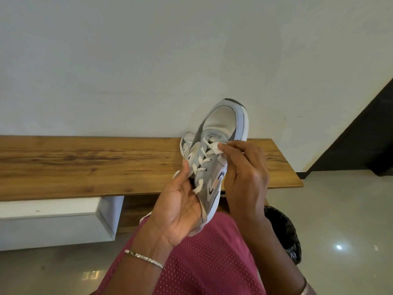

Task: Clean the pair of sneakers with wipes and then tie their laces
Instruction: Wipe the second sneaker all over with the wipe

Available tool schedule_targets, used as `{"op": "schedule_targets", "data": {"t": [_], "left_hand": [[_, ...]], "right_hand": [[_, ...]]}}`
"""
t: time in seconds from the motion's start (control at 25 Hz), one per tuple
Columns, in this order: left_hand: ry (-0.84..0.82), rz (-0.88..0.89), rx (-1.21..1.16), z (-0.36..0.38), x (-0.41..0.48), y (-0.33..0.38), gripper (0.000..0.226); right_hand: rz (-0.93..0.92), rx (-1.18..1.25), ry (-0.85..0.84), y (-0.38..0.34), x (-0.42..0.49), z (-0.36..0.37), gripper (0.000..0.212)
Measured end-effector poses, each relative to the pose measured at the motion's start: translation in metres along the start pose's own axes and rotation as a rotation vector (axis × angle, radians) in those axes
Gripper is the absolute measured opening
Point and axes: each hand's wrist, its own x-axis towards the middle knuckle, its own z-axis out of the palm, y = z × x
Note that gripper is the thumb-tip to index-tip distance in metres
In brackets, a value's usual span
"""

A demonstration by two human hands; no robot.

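Note:
A grey and white sneaker is held up in front of me, toe pointing away and up. My left hand grips its heel end from the left, thumb lying by the tongue and white laces. My right hand pinches a small white wipe against the laces near the toe end. The second sneaker sits behind on the wooden bench, mostly hidden by the held shoe.
The wooden bench runs along a white wall, with a white block under its left part. A black bin bag stands on the tiled floor at the right. My pink mesh garment fills the bottom centre.

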Motion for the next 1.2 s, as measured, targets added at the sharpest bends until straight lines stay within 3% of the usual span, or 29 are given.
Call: {"op": "schedule_targets", "data": {"t": [0.36,0.6,0.84,0.96,1.04,1.2], "left_hand": [[0.022,-0.063,-0.094,-0.004,0.001,0.007,0.061],[0.059,-0.003,0.047,0.001,-0.001,0.002,0.053],[0.098,-0.034,0.047,-0.005,0.0,0.009,0.059],[0.088,-0.023,0.036,-0.006,0.001,0.006,0.057],[0.087,-0.007,0.069,-0.003,0.0,0.004,0.053],[0.108,0.012,0.089,0.002,-0.001,0.001,0.051]], "right_hand": [[-0.104,0.095,-0.146,-0.018,-0.048,-0.004,0.015],[-0.058,-0.018,-0.009,-0.001,-0.011,0.003,0.023],[-0.081,0.134,-0.11,-0.02,-0.051,-0.002,0.018],[-0.077,0.107,-0.116,-0.012,-0.041,0.0,0.028],[-0.065,0.024,-0.066,-0.003,-0.024,0.002,0.016],[0.005,0.015,0.049,0.009,-0.002,0.002,0.02]]}}
